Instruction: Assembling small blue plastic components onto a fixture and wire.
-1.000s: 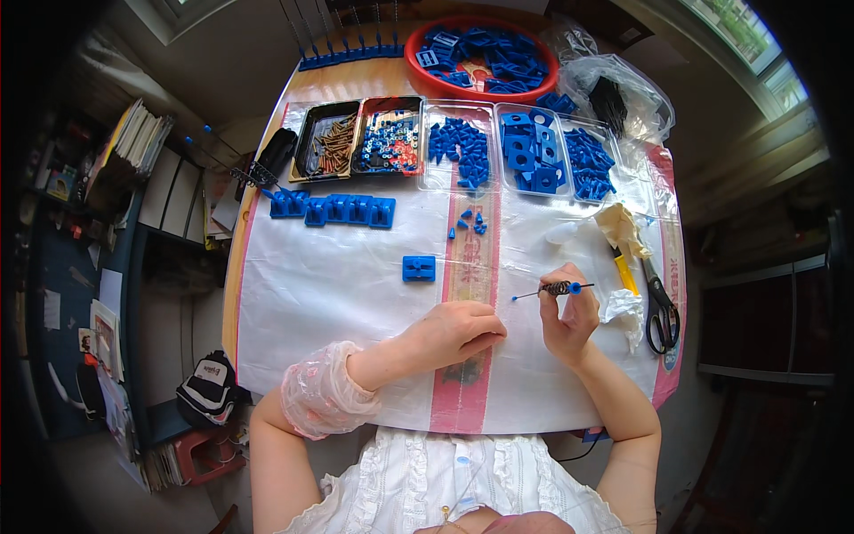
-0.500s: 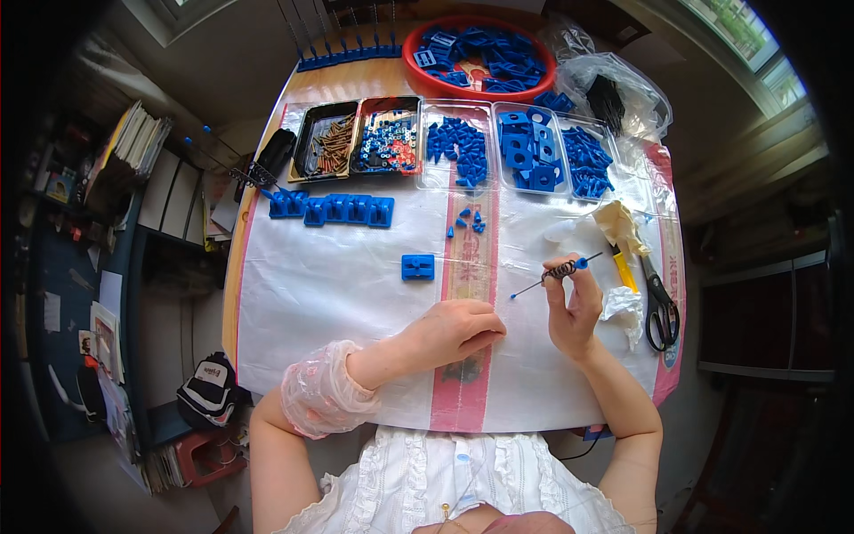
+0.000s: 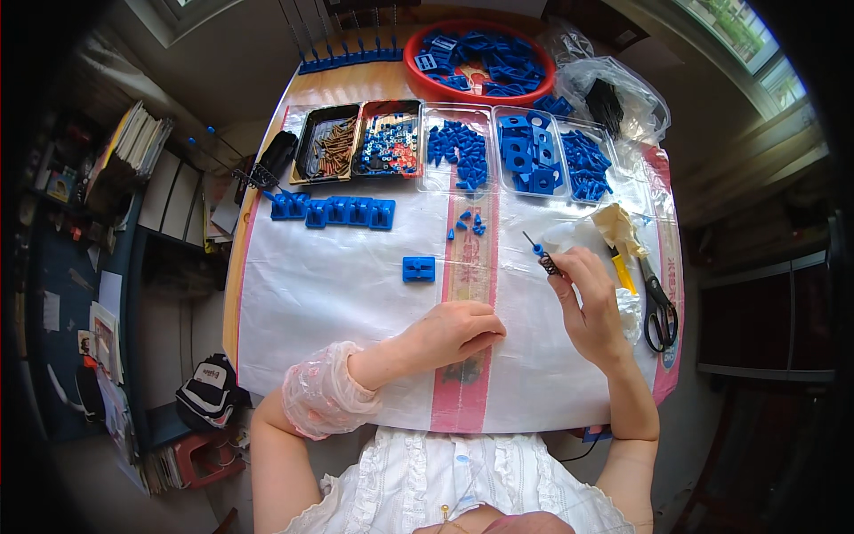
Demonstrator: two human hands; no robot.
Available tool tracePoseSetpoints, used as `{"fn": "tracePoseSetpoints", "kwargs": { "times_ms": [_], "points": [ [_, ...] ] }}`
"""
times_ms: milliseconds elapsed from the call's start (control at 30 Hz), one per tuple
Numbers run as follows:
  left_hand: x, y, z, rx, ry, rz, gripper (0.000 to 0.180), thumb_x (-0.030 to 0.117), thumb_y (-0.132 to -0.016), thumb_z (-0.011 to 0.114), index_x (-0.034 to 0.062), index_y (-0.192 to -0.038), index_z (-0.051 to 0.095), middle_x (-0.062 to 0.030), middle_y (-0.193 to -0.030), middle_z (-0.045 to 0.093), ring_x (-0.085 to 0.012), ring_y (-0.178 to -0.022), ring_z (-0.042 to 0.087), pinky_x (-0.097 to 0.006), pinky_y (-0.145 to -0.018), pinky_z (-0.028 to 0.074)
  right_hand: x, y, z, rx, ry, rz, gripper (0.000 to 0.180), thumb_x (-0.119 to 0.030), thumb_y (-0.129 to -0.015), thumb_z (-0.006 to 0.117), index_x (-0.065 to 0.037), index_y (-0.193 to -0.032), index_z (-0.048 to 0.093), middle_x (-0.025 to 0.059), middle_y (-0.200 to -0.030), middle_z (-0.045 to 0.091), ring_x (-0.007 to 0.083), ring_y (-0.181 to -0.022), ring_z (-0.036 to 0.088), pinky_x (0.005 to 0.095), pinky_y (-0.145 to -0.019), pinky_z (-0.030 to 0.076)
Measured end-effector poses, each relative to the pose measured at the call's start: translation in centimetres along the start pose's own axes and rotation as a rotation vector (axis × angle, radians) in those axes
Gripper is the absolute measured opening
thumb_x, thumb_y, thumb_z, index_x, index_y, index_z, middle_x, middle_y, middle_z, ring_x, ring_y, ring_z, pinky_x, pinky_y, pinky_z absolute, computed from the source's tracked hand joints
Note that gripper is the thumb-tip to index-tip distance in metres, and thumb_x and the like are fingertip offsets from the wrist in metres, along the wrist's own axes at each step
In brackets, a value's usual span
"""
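Pinched in my right hand (image 3: 594, 307), a thin rod with a dark coil spring (image 3: 549, 264) around it points up and to the left. A blue cap sits near the rod's visible tip; its other end is hidden by my fingers. My left hand (image 3: 458, 334) rests on the sheet, its fingers curled together; whatever they hold, if anything, is hidden. Beyond the left hand lies a single blue square block (image 3: 418, 270). Several small blue cone-shaped pieces (image 3: 479, 225) are scattered on the red-striped band.
Black trays hold brass-coloured pins (image 3: 336, 144) and small nuts (image 3: 388, 138). Clear trays hold blue parts (image 3: 458, 151). A red basin (image 3: 409, 67) stands at the back. Blue blocks (image 3: 349, 212) line the left. Black scissors (image 3: 660, 311) and a yellow-handled tool (image 3: 623, 271) lie right.
My right hand has turned the rod and spring: it slanted up to the right and now tilts up to the left. The left hand has stayed in place.
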State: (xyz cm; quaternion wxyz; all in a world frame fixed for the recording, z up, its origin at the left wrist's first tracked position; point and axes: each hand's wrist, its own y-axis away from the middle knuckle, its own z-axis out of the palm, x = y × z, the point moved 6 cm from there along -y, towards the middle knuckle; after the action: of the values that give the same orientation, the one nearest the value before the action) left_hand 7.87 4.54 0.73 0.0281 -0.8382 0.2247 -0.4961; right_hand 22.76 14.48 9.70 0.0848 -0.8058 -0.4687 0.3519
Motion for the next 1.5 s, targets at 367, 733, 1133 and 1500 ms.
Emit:
{"fn": "tracePoseSetpoints", "kwargs": {
  "times_ms": [367,733,1133,1500],
  "points": [
    [-1.1,0.0,-0.9,0.146,0.300,-0.265,0.020,0.007,-0.094,0.078,-0.0001,-0.112,0.073,-0.0073,-0.092,0.075,-0.0104,-0.080,0.070,-0.025,-0.070,0.057,-0.1,2.2,1.1,0.178,-0.833,0.229,0.015,-0.002,-0.104,0.063,0.005,-0.117,0.062,0.0127,-0.108,0.066,0.0167,-0.090,0.064,0.0299,-0.079,0.055],
    [-1.3,0.0,-1.5,0.178,0.352,-0.266,0.009,0.003,-0.093,0.078,-0.0020,-0.100,0.077,-0.0061,-0.090,0.075,-0.0094,-0.078,0.068,-0.023,-0.067,0.055,0.2,2.8,1.6,0.209,-0.901,0.253,0.014,-0.003,-0.105,0.061,0.005,-0.116,0.060,0.0129,-0.108,0.064,0.0174,-0.096,0.064,0.0294,-0.078,0.055],
    [-1.0,-0.2,-1.5,0.178,0.302,-0.170,0.009,0.003,-0.091,0.079,0.0006,-0.099,0.078,-0.0068,-0.087,0.073,-0.0120,-0.073,0.066,-0.026,-0.062,0.051,0.4,2.8,1.1,0.210,-0.893,0.293,0.014,-0.004,-0.104,0.061,0.003,-0.116,0.061,0.0107,-0.109,0.063,0.0157,-0.098,0.064,0.0281,-0.077,0.052],
    [0.7,-0.3,-1.6,0.206,0.172,-0.130,0.015,0.007,-0.092,0.078,0.0013,-0.105,0.075,-0.0099,-0.093,0.072,-0.0215,-0.077,0.069,-0.032,-0.067,0.054,0.4,1.5,-1.8,0.147,-0.571,0.309,0.019,-0.004,-0.102,0.063,0.003,-0.120,0.065,0.0072,-0.098,0.063,0.0135,-0.086,0.058,0.0274,-0.073,0.044]
  ]
}}
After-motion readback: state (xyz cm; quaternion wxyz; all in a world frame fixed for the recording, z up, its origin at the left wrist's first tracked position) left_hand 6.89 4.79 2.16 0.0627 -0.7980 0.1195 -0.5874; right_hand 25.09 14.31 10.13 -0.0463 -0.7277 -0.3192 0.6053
